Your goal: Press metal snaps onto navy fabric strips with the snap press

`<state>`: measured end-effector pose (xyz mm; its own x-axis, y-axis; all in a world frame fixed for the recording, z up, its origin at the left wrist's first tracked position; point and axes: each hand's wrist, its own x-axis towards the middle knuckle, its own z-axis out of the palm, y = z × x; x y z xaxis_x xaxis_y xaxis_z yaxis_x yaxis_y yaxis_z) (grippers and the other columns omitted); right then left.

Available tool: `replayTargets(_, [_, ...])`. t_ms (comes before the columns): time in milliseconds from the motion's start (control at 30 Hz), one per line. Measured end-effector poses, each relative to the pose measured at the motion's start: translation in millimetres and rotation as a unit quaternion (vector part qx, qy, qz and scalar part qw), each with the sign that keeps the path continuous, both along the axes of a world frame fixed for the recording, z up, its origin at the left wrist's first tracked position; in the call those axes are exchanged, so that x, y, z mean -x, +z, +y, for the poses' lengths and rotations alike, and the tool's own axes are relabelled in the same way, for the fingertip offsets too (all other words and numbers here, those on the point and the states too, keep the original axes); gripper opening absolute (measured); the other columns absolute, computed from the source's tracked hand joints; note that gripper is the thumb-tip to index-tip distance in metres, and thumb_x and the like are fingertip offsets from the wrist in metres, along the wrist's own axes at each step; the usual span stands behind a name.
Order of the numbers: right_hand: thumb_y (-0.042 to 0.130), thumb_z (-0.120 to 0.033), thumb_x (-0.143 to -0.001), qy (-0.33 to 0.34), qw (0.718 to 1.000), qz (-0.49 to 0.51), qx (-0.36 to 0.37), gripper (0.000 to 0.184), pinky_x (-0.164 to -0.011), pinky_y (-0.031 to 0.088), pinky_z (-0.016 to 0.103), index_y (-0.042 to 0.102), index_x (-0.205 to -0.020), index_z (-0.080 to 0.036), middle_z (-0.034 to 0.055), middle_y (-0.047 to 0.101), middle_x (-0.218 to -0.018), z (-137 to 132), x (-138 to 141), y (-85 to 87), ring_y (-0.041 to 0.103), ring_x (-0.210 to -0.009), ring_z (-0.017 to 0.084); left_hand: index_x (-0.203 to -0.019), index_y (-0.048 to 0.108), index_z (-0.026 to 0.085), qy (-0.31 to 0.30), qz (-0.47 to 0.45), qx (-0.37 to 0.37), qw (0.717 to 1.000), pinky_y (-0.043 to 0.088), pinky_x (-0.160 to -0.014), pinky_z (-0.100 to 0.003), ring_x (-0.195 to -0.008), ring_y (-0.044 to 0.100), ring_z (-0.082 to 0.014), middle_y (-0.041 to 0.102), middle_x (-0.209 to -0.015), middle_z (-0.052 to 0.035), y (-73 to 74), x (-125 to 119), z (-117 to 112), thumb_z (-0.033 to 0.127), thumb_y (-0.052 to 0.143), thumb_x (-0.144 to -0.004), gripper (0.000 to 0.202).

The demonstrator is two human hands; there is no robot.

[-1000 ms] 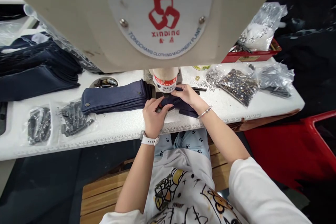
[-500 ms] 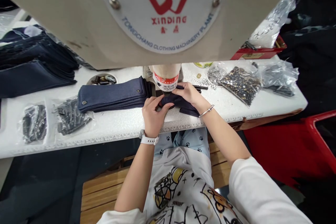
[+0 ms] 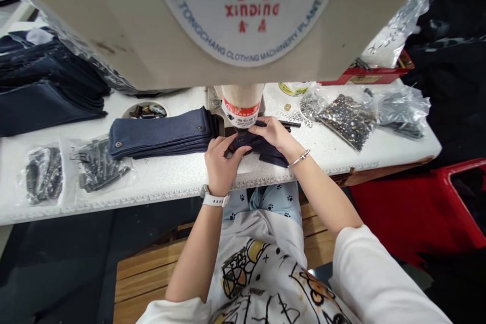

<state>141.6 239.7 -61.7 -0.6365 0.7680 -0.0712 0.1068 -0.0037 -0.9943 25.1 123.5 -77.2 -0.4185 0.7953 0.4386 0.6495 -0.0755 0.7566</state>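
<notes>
A big cream machine (image 3: 243, 10) with red letters on its front hangs over a white table (image 3: 159, 187). Under it is a round white and red post (image 3: 242, 106). A folded dark blue cloth (image 3: 264, 149) lies on the table right under the post.

The left hand (image 3: 222, 157) is at the near side of the cloth, with its fingers (image 3: 237, 149) bent and gripping the cloth. The right hand (image 3: 275, 134) sits on top of the cloth, and its fingers (image 3: 260, 126) pinch it close to the post. The left wrist has a white watch (image 3: 214, 200) and the right wrist has a thin silver bracelet (image 3: 299, 158).

To the left of the hands is a neat stack of blue cloth strips (image 3: 161, 134) with round metal snaps. Behind it is a round dish of small metal parts (image 3: 146, 110). Two bags of dark parts (image 3: 43, 174) (image 3: 100, 167) lie near the front edge. A big pile of dark cloth (image 3: 45, 106) sits far left. To the right lies a clear bag of shiny studs (image 3: 347, 121)
</notes>
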Motion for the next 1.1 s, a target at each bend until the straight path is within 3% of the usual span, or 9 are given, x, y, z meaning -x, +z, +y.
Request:
replayTargets(100, [0.065, -0.03, -0.07, -0.017, 1.0, 0.007, -0.011, 0.017, -0.085, 0.045, 0.034, 0.067, -0.074, -0.014, 0.004, 0.067, -0.08, -3.9, 0.3, 5.5, 0.061, -0.082, 0.018, -0.097, 0.069, 0.018, 0.006, -0.025, 0.01, 1.0, 0.044, -0.066, -0.029, -0.067, 0.051, -0.0149, 0.058, -0.066, -0.0007, 0.4, 0.1, -1.0, 0.044, 0.069, -0.068, 0.039])
replayTargets(233, [0.062, -0.031, -0.073, -0.029, 0.999, 0.021, -0.026, 0.017, -0.084, 0.046, 0.032, 0.065, -0.073, -0.014, 0.0021, 0.065, -0.077, -15.4, 0.1, 18.1, 0.06, -0.082, 0.016, -0.098, 0.07, 0.021, 0.017, -0.131, 0.034, 0.991, 0.04, -0.055, -0.025, -0.056, 0.045, -0.0103, 0.055, -0.062, 0.0016, 7.3, 0.5, -5.1, 0.04, 0.07, -0.067, 0.037])
replayTargets(367, [0.059, -0.033, -0.077, -0.012, 1.0, 0.011, -0.022, 0.02, -0.079, 0.046, 0.029, 0.065, -0.079, -0.014, 0.002, 0.064, -0.077, -31.7, -5.6, 32.7, 0.058, -0.081, 0.016, -0.105, 0.067, 0.022, -0.039, -0.234, 0.048, 0.97, 0.039, -0.052, -0.023, -0.055, 0.045, -0.0086, 0.06, -0.07, 0.0002, 24.1, 0.2, -18.9, 0.035, 0.072, -0.066, 0.042])
replayTargets(500, [0.056, -0.034, -0.08, 0.027, 0.995, -0.023, -0.088, 0.022, -0.073, 0.044, 0.026, 0.065, -0.084, -0.014, 0.0015, 0.064, -0.08, -47.4, -18.6, 44.6, 0.057, -0.078, 0.014, -0.124, 0.054, 0.025, -0.146, -0.339, 0.074, 0.927, 0.043, -0.052, -0.022, -0.063, 0.055, -0.0114, 0.065, -0.083, -0.0041, 38.2, 1.4, -42.6, 0.031, 0.066, -0.073, 0.053])
replayTargets(667, [0.051, -0.03, -0.084, 0.106, 0.97, -0.083, -0.204, 0.022, -0.068, 0.042, 0.023, 0.067, -0.089, -0.015, 0.0004, 0.065, -0.079, -60.6, -34.1, 57.0, 0.056, -0.072, 0.012, -0.126, 0.051, 0.023, -0.208, -0.447, 0.115, 0.863, 0.051, -0.058, -0.026, -0.066, 0.061, -0.0143, 0.067, -0.076, -0.0042, 33.7, 5.5, -65.3, 0.032, 0.061, -0.078, 0.049])
replayTargets(800, [0.049, -0.03, -0.085, 0.149, 0.948, -0.114, -0.259, 0.025, -0.064, 0.041, 0.022, 0.068, -0.097, -0.017, -0.0008, 0.066, -0.076, -64.8, -38.9, 64.8, 0.056, -0.066, 0.011, -0.121, 0.056, 0.022, -0.194, -0.48, 0.137, 0.844, 0.055, -0.071, -0.033, -0.069, 0.064, -0.016, 0.069, -0.083, -0.0055, 29.6, 6.1, -73.0, 0.03, 0.06, -0.079, 0.043])
replayTargets(933, [0.049, -0.031, -0.086, 0.152, 0.934, -0.118, -0.301, 0.026, -0.066, 0.04, 0.022, 0.069, -0.097, -0.018, -0.0005, 0.067, -0.078, -66.5, -39.4, 69.2, 0.058, -0.067, 0.012, -0.116, 0.059, 0.023, -0.21, -0.49, 0.136, 0.835, 0.056, -0.077, -0.036, -0.082, 0.065, -0.0189, 0.07, -0.096, -0.0066, 34.8, 7.3, -76.8, 0.027, 0.06, -0.078, 0.039])
replayTargets(1100, [0.048, -0.031, -0.086, 0.153, 0.923, -0.135, -0.327, 0.027, -0.064, 0.04, 0.022, 0.069, -0.096, -0.018, 0.0002, 0.068, -0.079, -70.3, -37.4, 71.9, 0.058, -0.067, 0.012, -0.108, 0.063, 0.021, -0.201, -0.489, 0.138, 0.838, 0.055, -0.077, -0.035, -0.082, 0.066, -0.0192, 0.071, -0.089, -0.0064, 40.2, 7.9, -78.1, 0.028, 0.063, -0.075, 0.033])
